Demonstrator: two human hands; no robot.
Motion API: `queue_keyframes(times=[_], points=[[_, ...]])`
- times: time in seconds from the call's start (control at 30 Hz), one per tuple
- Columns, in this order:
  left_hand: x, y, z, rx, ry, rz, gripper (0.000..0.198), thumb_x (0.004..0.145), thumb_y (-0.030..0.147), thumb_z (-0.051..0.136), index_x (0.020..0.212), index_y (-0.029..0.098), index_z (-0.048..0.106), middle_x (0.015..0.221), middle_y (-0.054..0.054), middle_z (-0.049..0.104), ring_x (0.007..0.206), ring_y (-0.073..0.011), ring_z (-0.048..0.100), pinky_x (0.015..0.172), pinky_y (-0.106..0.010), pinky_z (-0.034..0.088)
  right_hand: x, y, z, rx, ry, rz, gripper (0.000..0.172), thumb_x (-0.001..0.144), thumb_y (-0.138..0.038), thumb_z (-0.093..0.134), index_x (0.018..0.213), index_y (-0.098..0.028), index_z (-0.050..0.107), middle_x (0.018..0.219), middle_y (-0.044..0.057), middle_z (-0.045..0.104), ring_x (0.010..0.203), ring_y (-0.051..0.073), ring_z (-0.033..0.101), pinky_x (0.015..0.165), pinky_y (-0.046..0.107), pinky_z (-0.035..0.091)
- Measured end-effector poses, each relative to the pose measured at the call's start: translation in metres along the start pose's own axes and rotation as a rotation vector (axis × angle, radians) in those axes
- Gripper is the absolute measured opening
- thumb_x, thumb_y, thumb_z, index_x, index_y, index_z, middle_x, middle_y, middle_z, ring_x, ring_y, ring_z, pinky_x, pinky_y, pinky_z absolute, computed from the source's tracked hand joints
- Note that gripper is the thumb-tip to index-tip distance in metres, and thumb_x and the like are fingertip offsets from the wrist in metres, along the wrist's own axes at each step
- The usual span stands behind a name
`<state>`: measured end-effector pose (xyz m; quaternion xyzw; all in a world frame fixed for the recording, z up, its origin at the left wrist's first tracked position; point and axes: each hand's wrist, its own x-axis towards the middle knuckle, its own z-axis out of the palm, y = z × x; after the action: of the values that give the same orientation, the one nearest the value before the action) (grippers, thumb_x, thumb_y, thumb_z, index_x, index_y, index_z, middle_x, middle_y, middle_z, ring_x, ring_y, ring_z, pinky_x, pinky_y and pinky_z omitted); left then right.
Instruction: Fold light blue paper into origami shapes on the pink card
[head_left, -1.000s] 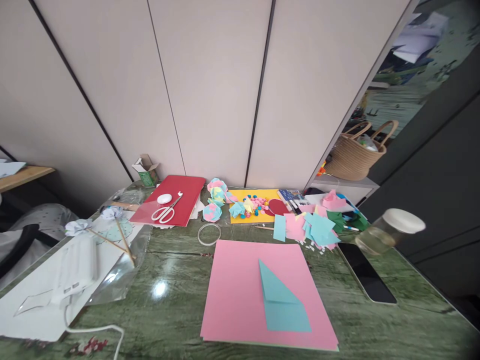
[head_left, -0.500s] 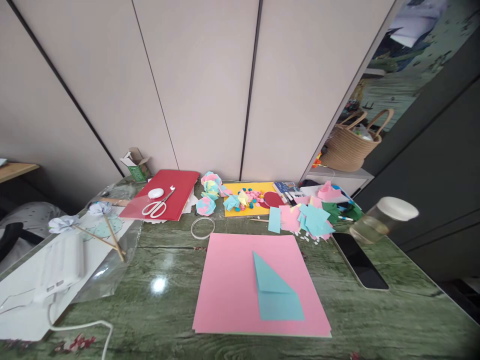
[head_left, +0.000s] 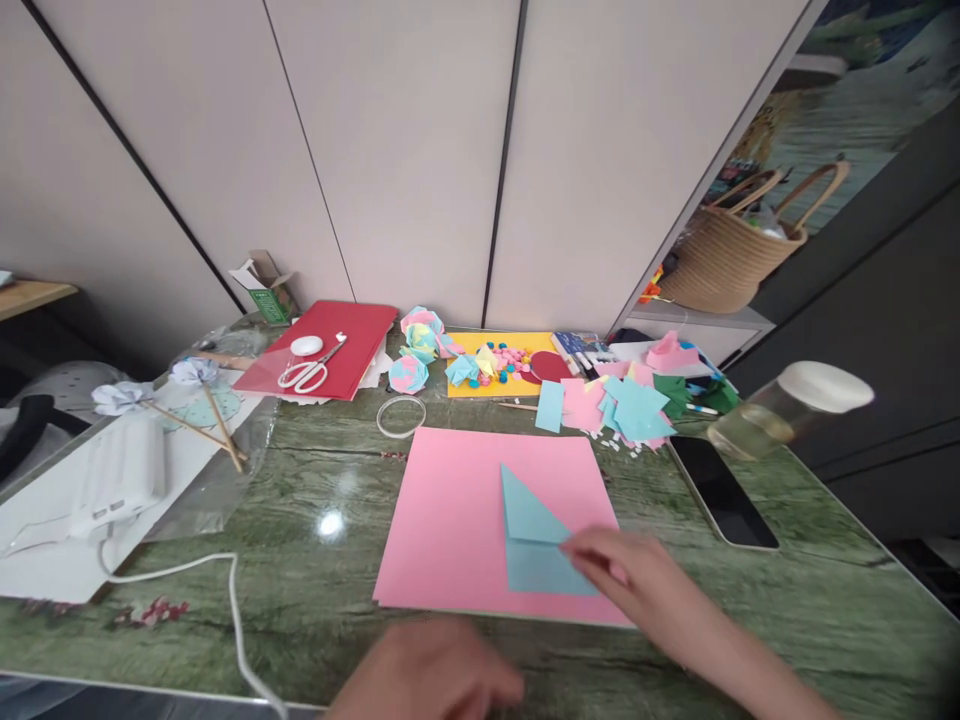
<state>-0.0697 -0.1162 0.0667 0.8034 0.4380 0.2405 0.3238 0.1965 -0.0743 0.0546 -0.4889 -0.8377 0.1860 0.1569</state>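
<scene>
A folded light-blue paper with a pointed top lies on a stack of pink paper sheets. My right hand is at the blue paper's right edge, thumb and forefinger pinched together there; whether they grip the edge is too small to tell. Blurred by motion, my left hand is low in the view, in front of the pink stack's near edge and apart from the blue paper. Its fingers are smeared.
White scissors rest on a red folder. A silver ring lies behind the pink stack. To the right are a phone and a lidded jar. A white cable crosses the left front.
Both hands have come into view from the near side, the right one reaching the blue paper. The view has tilted down slightly, so the table shows higher.
</scene>
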Motion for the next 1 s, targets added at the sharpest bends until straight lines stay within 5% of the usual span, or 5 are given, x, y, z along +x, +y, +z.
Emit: queue_keyframes(times=[0.17,0.47,0.6,0.73,1.0], points=[[0.062,-0.012,0.0,0.352,0.235,0.051,0.032,0.084,0.011,0.037,0.106,0.022,0.057,0.103,-0.006,0.062,0.095,-0.0195,0.057,0.084,-0.035,0.045,0.048,0.015,0.02,-0.171,-0.053,0.221,0.026,0.082,-0.029,0.05,0.104,-0.016,0.05,0.102,0.012,0.058,0.09,0.023,0.057,0.072,0.032,0.043],[0.124,-0.039,0.018,0.504,-0.071,0.28,0.037,0.083,0.015,0.045,0.12,0.02,0.045,0.13,-0.008,0.046,0.122,-0.0229,0.037,0.099,-0.041,0.031,0.069,0.033,0.021,-0.009,-0.29,0.222,0.03,0.063,-0.03,0.067,0.087,-0.019,0.052,0.075,0.001,0.06,0.069,0.019,0.055,0.056,0.025,0.033],[0.13,-0.046,0.025,0.392,-0.117,0.306,0.034,0.083,0.019,0.049,0.117,0.02,0.049,0.119,-0.007,0.055,0.116,-0.0208,0.043,0.098,-0.036,0.033,0.068,0.034,0.024,0.066,-0.276,0.178,0.014,0.064,-0.021,0.063,0.07,-0.02,0.051,0.071,-0.002,0.057,0.065,0.014,0.051,0.055,0.023,0.034],[0.127,-0.053,0.025,0.245,-0.085,0.13,0.014,0.08,0.02,0.053,0.09,0.02,0.063,0.089,-0.004,0.063,0.09,-0.0184,0.056,0.078,-0.03,0.043,0.067,0.03,0.021,0.301,-0.14,0.154,0.008,0.074,-0.026,0.055,0.07,-0.019,0.051,0.07,-0.003,0.056,0.065,0.012,0.05,0.058,0.023,0.037],[0.136,-0.066,0.013,-0.444,0.186,-0.102,0.01,0.074,0.024,0.06,0.075,0.018,0.068,0.076,-0.002,0.067,0.073,-0.0164,0.06,0.067,-0.025,0.045,0.069,0.05,-0.004,0.704,0.15,0.22,0.026,0.069,-0.036,0.064,0.088,-0.02,0.056,0.085,0.001,0.061,0.078,0.016,0.058,0.066,0.027,0.045]])
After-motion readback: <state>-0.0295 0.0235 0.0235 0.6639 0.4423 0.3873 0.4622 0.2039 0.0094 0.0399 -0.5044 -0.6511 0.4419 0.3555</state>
